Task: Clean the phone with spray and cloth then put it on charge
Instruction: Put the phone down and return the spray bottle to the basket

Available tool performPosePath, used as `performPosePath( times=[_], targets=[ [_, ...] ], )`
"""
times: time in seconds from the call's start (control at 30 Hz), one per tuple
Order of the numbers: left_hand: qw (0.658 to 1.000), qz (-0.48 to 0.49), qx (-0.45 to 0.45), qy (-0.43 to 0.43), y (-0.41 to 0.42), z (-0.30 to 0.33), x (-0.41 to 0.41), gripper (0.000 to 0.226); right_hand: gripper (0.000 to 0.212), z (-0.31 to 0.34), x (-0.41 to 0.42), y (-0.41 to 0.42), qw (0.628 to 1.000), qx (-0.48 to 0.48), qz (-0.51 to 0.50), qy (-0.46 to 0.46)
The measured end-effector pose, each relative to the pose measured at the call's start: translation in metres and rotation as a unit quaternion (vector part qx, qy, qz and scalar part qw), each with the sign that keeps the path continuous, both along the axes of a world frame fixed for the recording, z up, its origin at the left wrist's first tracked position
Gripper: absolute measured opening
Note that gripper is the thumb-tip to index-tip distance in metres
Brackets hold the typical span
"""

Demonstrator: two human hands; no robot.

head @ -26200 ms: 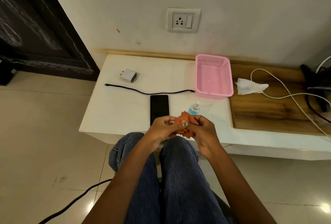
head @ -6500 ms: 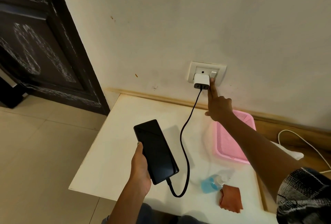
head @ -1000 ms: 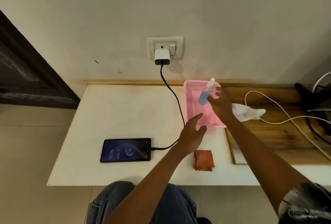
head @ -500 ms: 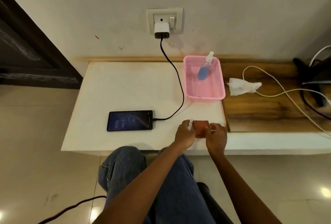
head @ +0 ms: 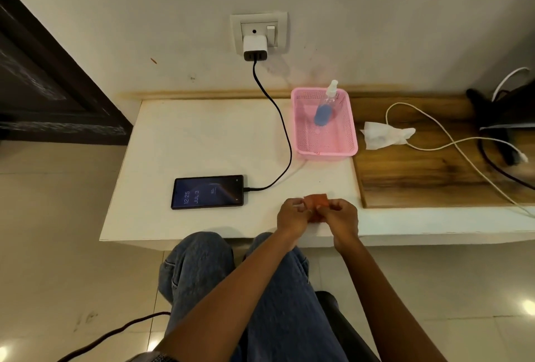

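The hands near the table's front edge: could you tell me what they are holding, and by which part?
The orange cloth, pinched between both hands: left hand at its left edge, right hand at its right edge.

A white table (head: 202, 141) held a lit phone (head: 207, 192) left of a pink basket (head: 325, 147); right of the basket, a crumpled tissue (head: 382, 135) and white cable (head: 451, 144) lay on a wooden board (head: 428, 176).

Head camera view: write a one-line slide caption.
Phone charging on the white table, spray bottle in the pink basket, both hands holding the orange cloth.
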State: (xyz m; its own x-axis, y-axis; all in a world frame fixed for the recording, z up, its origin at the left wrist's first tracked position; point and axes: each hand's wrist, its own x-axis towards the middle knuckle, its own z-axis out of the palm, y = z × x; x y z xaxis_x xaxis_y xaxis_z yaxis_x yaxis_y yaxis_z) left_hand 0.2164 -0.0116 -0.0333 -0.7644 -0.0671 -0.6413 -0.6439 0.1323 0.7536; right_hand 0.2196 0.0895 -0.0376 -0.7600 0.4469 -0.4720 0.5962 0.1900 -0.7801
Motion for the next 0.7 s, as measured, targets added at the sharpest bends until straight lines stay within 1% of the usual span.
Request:
performPosePath(
  times=[0.1, 0.2, 0.3, 0.37, 0.43, 0.5, 0.6, 0.67, 0.7],
  targets=[
    [0.997, 0.026, -0.021, 0.071, 0.001, 0.011, -0.009, 0.03, 0.02, 0.019, -0.008, 0.001, 0.998, -0.022, -0.019, 0.063],
    [0.988, 0.047, -0.016, 0.145, 0.004, 0.034, -0.029, 0.026, 0.02, 0.045, -0.029, 0.003, 0.99, -0.046, -0.027, 0.129],
    [0.979, 0.059, -0.019, 0.194, 0.006, 0.059, -0.056, 0.026, 0.033, 0.068, -0.058, 0.006, 0.985, -0.043, -0.027, 0.168],
    [0.976, 0.067, -0.009, 0.208, 0.006, 0.074, -0.076, 0.028, 0.032, 0.076, -0.079, 0.01, 0.982, -0.043, -0.031, 0.18],
    [0.978, 0.053, -0.009, 0.2, 0.006, 0.084, -0.094, 0.031, 0.027, 0.081, -0.099, 0.011, 0.982, -0.029, -0.033, 0.181],
    [0.986, 0.011, 0.003, 0.168, 0.006, 0.087, -0.11, 0.033, 0.025, 0.082, -0.117, 0.009, 0.985, -0.01, -0.034, 0.167],
    [0.991, -0.037, 0.027, 0.123, 0.009, 0.083, -0.124, 0.026, 0.023, 0.072, -0.136, 0.01, 0.994, 0.02, -0.009, 0.111],
    [0.992, -0.069, 0.007, 0.103, 0.009, 0.077, -0.128, 0.028, 0.023, 0.063, -0.142, 0.012, 0.997, -0.014, 0.019, 0.07],
    [0.992, -0.082, -0.004, 0.095, 0.009, 0.076, -0.129, 0.031, 0.025, 0.058, -0.145, 0.013, 0.998, -0.007, 0.029, 0.047]
  ],
)
